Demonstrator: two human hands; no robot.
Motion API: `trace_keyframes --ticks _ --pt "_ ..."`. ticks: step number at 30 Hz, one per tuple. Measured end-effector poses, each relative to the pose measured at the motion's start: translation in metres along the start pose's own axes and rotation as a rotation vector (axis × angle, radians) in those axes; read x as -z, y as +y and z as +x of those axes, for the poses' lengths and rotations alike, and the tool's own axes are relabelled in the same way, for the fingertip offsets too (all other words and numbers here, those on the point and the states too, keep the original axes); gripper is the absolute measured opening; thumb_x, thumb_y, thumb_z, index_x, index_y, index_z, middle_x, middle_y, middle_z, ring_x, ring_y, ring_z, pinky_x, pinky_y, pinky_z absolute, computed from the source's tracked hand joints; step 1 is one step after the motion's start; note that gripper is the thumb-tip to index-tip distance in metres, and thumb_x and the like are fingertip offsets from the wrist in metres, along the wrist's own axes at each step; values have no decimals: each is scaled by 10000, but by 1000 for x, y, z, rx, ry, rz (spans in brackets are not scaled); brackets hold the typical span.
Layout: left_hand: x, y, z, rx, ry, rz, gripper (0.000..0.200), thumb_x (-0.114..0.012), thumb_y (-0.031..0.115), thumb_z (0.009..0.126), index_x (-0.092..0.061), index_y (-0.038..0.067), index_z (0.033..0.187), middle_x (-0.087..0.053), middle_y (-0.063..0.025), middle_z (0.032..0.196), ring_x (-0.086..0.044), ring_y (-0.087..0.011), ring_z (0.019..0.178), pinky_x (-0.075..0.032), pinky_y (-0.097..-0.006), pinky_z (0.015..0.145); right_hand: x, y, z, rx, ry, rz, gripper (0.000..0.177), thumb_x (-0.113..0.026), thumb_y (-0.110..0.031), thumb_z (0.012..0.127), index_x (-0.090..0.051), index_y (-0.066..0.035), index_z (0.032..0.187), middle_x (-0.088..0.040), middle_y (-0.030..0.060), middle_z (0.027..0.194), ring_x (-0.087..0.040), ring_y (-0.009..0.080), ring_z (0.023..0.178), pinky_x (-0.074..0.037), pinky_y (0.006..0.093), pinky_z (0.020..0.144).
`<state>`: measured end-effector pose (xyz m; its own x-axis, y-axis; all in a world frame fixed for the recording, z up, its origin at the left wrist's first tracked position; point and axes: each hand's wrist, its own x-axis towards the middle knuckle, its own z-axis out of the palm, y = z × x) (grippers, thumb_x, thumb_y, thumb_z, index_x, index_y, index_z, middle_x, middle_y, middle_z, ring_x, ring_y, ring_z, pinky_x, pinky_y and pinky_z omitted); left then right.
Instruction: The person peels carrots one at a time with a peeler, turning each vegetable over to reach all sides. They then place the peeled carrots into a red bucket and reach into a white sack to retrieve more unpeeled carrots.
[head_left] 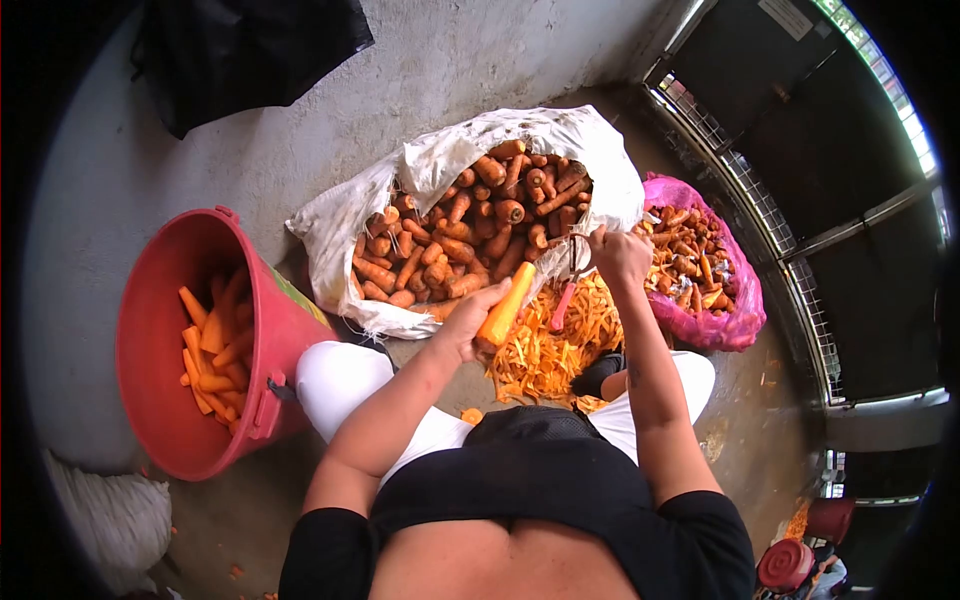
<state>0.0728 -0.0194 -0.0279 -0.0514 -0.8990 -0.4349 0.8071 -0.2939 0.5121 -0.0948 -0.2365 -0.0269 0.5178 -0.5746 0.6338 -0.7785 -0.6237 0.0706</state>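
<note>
My left hand point(470, 322) grips the lower end of a peeled orange carrot point(507, 308), which points up and away from me. My right hand point(618, 254) holds a peeler point(570, 282) with a pink handle, just right of the carrot's tip. Below both hands lies a heap of orange carrot peelings point(560, 345) on the concrete floor. Beyond the hands a white sack point(440, 165) stands open, full of unpeeled carrots point(470, 235).
A red bucket point(150, 330) at my left holds several peeled carrots point(215, 345). A pink bag point(735, 320) of carrot scraps sits at the right by a metal grille point(770, 215). A black bag point(240, 50) lies far left; a white sack point(110, 515) near left.
</note>
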Motion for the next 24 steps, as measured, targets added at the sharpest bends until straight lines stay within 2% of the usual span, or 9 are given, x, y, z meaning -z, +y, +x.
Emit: trace_keyframes --ticks 2,4,5,6,10,13,19,22,24 --pt "17 -3 15 5 -73 -27 379 -454 323 980 -523 9 1180 -613 -68 881 -606 -102 704 -525 -203 595 19 -16 -8 -173 -176 170 471 -497 -322 889 -652 -108 499 -482 33 369 -445 174 316 -395 321 440" --pt "18 -3 20 18 -35 -26 392 -425 339 987 -524 16 1186 -614 -60 889 -601 -91 689 -526 -200 597 49 -39 -12 -275 -412 421 434 -524 -329 902 -686 -139 547 -527 -21 391 -407 59 305 -287 249 334" --pt "20 -6 24 17 -15 -40 381 -423 340 986 -529 28 1177 -615 -55 888 -602 -90 688 -526 -202 598 42 -45 -24 -200 -323 508 401 -553 -288 899 -683 -154 544 -519 -41 392 -389 61 322 -317 257 392" --pt "22 -10 29 18 5 -54 371 -420 341 986 -535 40 1169 -617 -49 886 -603 -89 688 -527 -204 599 58 -65 -24 -73 -194 597 490 -529 -189 871 -429 -157 392 -318 -37 332 -328 82 342 -360 284 467" --pt "14 -7 21 61 23 -67 309 -422 338 980 -554 95 1118 -622 -27 895 -618 -87 696 -526 -215 576 82 -99 -28 210 -23 695 389 -629 -170 789 -513 -131 419 -460 -21 394 -430 145 410 -340 314 499" --pt "5 -9 18 44 121 -123 256 -451 321 968 -559 118 1079 -627 -2 837 -632 -96 671 -520 -219 524 88 -105 -23 301 -61 615 373 -659 -155 750 -495 -125 415 -502 -5 434 -475 165 462 -347 326 506" --pt "3 -6 5 16 77 -54 286 -437 320 976 -570 82 1059 -627 -32 818 -620 -115 654 -520 -245 560 86 -105 -18 375 -87 607 379 -641 -158 770 -499 -143 418 -498 -16 433 -467 152 451 -358 320 515" --pt "4 -8 2 -13 56 89 315 -442 317 980 -578 51 1079 -630 -51 818 -617 -118 652 -521 -247 569 65 -90 -16 310 -126 529 395 -623 -173 803 -520 -159 422 -508 -30 431 -466 125 438 -390 293 540" --pt "4 -9 1 -22 23 175 333 -441 312 983 -570 27 1098 -624 -64 812 -609 -118 638 -518 -237 568 56 -71 -2 118 -242 382 446 -569 -225 865 -507 -160 428 -505 -31 418 -447 111 407 -458 301 608"
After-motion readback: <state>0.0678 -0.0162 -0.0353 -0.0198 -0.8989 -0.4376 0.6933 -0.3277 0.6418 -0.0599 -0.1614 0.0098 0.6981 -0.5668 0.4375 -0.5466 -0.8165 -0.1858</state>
